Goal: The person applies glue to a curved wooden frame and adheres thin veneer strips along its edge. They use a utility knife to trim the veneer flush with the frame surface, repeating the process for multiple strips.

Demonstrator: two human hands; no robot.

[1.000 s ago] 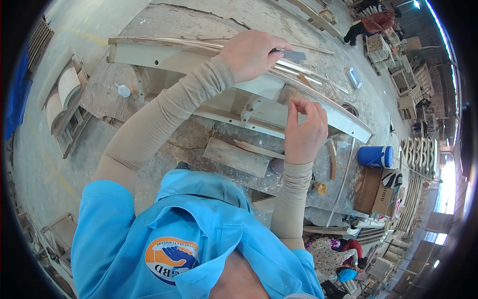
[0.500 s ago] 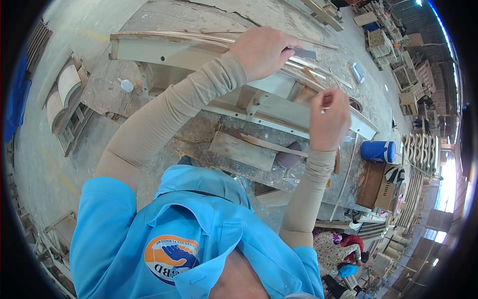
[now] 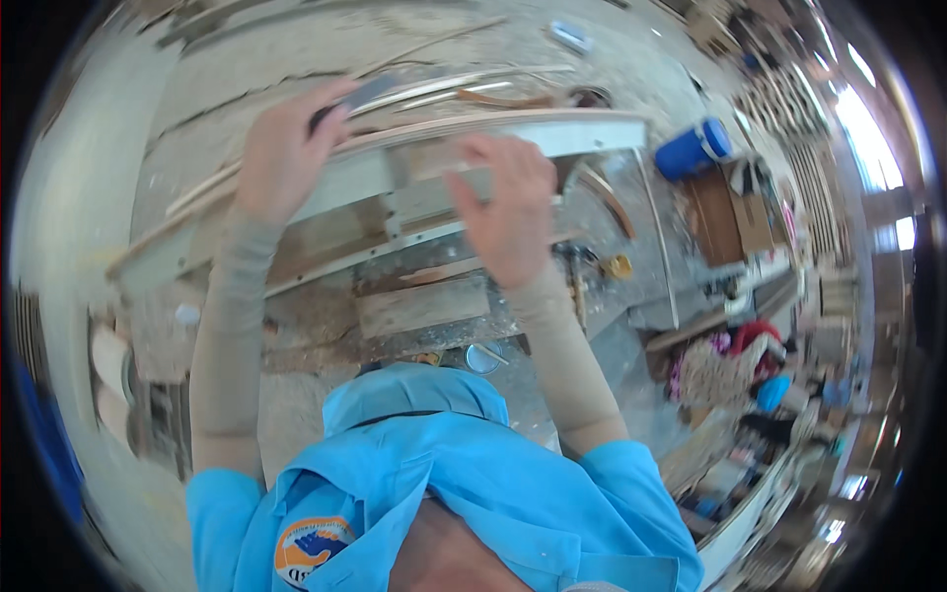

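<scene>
1. Head view: the left hand [image 3: 281, 148], in the upper left of the frame, is closed on a grey flat blade [image 3: 371, 91]. Its near end is hidden in the grip, so whether it has a handle cannot be told.
2. The blade slants up toward the right, over the back edge of the workpiece; blur leaves it unclear whether it touches anything there.
3. The right hand [image 3: 510, 212], just above the middle of the picture, is loosely open, thumb apart from the fingers. Nothing shows in its grasp, though the fingertips are smeared and a tiny item could not be made out.
4. A long whitish wooden frame [image 3: 587, 138] stretches from the left side to the upper right of centre. Both hands cover parts of it, and its left end is blurred.
5. Pale strips [image 3: 444, 96] lie beyond its upper edge, partly hidden by the left hand and the blade.
6. Near the picture's centre lies a loose board [image 3: 424, 308]; right of the right forearm sits a yellow container [image 3: 617, 266], its contents too small to tell.
7. At upper right, a blue cooler [image 3: 686, 153] stands beside a cardboard box [image 3: 715, 225].
8. Farther right, another person [image 3: 725, 370] in patterned clothing appears small and blurred, hands indistinct.
</scene>
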